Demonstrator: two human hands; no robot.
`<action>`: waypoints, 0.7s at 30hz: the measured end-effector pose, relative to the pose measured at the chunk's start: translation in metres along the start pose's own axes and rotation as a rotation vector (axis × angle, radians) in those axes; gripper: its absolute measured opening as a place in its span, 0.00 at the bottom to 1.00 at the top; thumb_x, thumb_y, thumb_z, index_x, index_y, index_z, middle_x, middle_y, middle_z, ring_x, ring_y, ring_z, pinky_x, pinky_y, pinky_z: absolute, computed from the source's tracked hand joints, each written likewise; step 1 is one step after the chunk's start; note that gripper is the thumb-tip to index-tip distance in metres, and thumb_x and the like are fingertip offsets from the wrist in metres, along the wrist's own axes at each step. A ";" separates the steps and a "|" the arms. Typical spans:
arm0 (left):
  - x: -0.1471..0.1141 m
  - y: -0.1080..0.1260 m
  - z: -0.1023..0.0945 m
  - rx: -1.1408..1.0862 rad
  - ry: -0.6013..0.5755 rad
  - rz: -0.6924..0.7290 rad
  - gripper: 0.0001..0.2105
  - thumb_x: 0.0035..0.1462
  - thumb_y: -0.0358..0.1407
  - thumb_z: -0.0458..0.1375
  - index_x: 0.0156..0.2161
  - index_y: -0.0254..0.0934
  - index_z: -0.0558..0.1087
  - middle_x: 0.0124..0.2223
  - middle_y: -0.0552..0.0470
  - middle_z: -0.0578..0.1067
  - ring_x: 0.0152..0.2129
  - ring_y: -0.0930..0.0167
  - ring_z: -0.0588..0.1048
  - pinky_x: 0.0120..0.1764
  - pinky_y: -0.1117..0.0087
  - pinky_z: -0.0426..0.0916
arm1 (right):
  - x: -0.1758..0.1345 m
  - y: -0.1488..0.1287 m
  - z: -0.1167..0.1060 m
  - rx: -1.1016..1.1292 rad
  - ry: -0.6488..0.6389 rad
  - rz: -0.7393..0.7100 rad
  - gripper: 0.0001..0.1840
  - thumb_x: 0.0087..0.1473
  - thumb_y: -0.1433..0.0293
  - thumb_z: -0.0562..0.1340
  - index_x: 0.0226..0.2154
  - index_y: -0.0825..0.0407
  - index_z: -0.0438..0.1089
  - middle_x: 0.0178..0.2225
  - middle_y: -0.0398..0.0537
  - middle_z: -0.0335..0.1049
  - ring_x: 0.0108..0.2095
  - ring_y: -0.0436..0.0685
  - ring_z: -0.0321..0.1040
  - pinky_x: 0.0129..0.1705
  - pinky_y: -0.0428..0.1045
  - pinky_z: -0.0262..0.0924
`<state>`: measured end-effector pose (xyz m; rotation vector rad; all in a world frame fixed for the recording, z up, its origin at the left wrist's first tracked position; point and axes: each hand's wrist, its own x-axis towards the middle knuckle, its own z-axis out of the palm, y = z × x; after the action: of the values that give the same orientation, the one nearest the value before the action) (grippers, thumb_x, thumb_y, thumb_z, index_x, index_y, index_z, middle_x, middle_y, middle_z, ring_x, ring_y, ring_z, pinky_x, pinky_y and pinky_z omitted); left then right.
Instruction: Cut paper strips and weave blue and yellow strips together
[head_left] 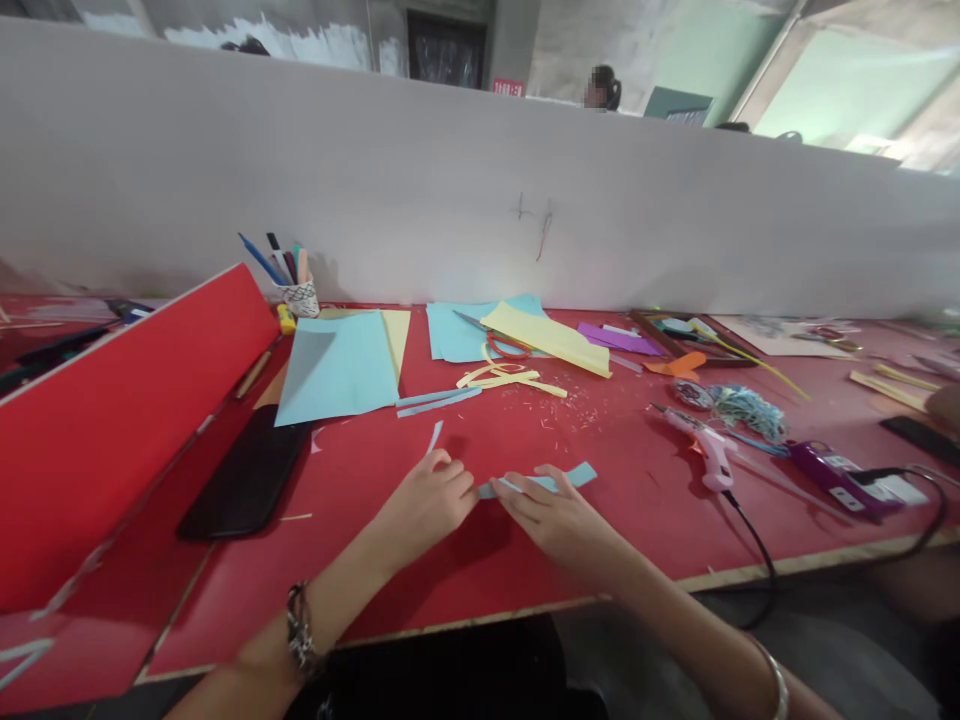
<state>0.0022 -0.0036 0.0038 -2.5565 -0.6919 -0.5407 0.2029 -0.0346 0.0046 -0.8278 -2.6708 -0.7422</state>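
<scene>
A light blue paper strip (579, 474) lies on the red table in front of me, running under the fingers of my right hand (551, 508). That hand holds it against the surface, and the strip's far end sticks out to the right. My left hand (439, 497) is closed at the strip's left end, its fingers curled. Above its knuckles a thin light blue piece of paper (435, 437) pokes up from the fingers. Whether this piece joins the strip under my right hand is hidden. Just behind lie cut blue strips (439, 402) and curled yellow strips (510, 380).
Scissors (508, 345) lie partly under yellow paper (551, 338). To the right are a pink glue gun (705, 452) with its cord and a purple power strip (840, 478). A black phone (247, 475), blue sheets (341, 365) and a red board (142, 420) are at left.
</scene>
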 end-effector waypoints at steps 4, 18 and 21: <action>-0.009 0.010 -0.004 -0.037 -0.039 0.013 0.09 0.48 0.21 0.51 0.23 0.35 0.66 0.21 0.56 0.68 0.18 0.73 0.65 0.25 0.71 0.57 | -0.004 -0.009 -0.004 0.105 -0.030 0.122 0.18 0.57 0.78 0.44 0.35 0.54 0.67 0.40 0.47 0.70 0.42 0.53 0.62 0.44 0.52 0.49; -0.026 0.034 -0.009 -0.235 -0.197 -0.325 0.05 0.52 0.27 0.54 0.28 0.37 0.69 0.25 0.56 0.71 0.22 0.72 0.69 0.21 0.73 0.58 | 0.007 -0.028 0.009 0.482 -0.046 0.275 0.16 0.57 0.73 0.47 0.24 0.54 0.66 0.25 0.45 0.66 0.26 0.50 0.60 0.29 0.45 0.54; -0.035 0.027 -0.011 -0.274 -0.137 -0.374 0.07 0.55 0.29 0.50 0.31 0.37 0.70 0.26 0.56 0.71 0.23 0.73 0.69 0.23 0.73 0.59 | 0.008 -0.028 0.008 0.478 -0.038 0.328 0.18 0.58 0.72 0.46 0.24 0.54 0.66 0.25 0.45 0.66 0.26 0.50 0.60 0.28 0.45 0.52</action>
<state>-0.0138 -0.0436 -0.0124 -2.7480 -1.2367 -0.6186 0.1797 -0.0468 -0.0108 -1.1007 -2.4865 -0.0069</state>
